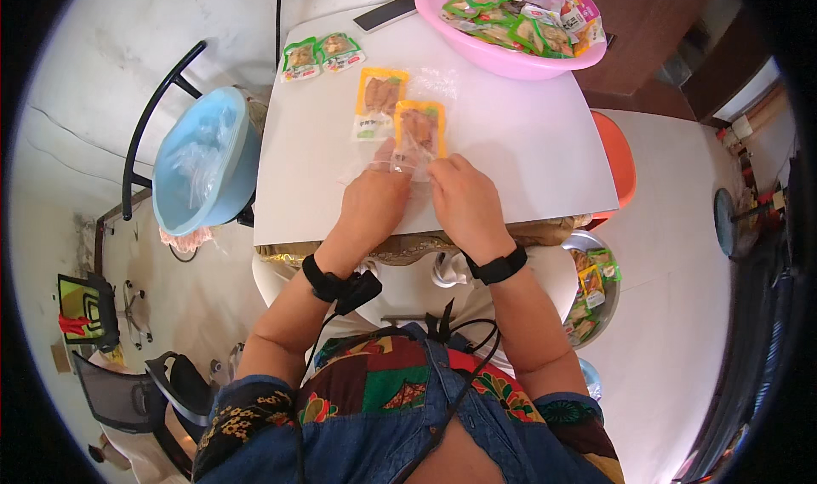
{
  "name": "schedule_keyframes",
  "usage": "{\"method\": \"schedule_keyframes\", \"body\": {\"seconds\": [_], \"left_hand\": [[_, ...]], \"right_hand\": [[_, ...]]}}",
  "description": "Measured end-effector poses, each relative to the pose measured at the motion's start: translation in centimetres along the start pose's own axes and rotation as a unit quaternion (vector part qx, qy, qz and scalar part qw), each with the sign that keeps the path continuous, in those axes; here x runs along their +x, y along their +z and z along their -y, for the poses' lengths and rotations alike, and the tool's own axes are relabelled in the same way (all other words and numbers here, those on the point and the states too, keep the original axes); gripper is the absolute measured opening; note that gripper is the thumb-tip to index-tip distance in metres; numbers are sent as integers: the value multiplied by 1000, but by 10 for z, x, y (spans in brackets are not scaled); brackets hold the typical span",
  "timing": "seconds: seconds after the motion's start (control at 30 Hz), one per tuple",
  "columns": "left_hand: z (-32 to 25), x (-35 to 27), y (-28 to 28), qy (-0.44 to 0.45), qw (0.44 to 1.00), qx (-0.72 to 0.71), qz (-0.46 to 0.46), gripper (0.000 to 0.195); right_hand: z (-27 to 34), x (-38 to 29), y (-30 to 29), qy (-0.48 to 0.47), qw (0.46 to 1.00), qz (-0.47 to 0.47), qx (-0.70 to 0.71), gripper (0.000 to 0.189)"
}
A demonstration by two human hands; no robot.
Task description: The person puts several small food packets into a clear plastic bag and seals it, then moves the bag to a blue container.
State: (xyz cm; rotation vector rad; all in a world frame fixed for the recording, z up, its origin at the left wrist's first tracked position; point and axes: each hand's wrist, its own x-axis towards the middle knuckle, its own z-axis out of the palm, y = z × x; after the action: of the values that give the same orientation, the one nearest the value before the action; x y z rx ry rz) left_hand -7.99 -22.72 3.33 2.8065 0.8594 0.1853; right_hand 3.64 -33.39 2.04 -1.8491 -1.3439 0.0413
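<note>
My left hand (376, 200) and my right hand (466, 194) grip the near edge of a clear plastic bag (431, 87) on the white tabletop (536, 146). Within or beneath the clear film, a yellow-bordered food packet (420, 130) lies between my hands, its lower end partly covered by film and fingers. A second yellow-bordered packet (380, 98) rests just beyond it to the left, slightly overlapped. Whether that one is in the bag I cannot tell. Toward the table's far left, two green-bordered food packets (319, 56) lie side by side.
A pink basin (504, 66) heaped with packets stands at the far right, beside a smartphone (385, 14). Left of the table, a light-blue basin (167, 194) holds clear plastic bags. On the right are an orange container (616, 158) and, lower, a metal bowl (609, 312) of packets.
</note>
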Motion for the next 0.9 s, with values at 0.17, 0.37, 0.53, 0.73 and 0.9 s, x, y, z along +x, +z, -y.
{"method": "schedule_keyframes", "body": {"seconds": [0.17,0.37,0.53,0.73,0.9], "left_hand": [[6,13,10,86,990,64,-90,43],[6,36,23,91,993,56,-42,44],[4,51,21,84,996,40,2,52],[1,61,21,55,996,59,37,57],[-9,76,16,23,991,96,90,63]], "right_hand": [[3,1,-2,10,1000,27,1,8],[-2,-1,-2,-2,1000,24,-12,8],[-4,-2,-2,-7,1000,14,-8,7],[-6,-4,-1,-7,999,29,-22,10],[-6,-4,0,7,999,47,-19,12]]}}
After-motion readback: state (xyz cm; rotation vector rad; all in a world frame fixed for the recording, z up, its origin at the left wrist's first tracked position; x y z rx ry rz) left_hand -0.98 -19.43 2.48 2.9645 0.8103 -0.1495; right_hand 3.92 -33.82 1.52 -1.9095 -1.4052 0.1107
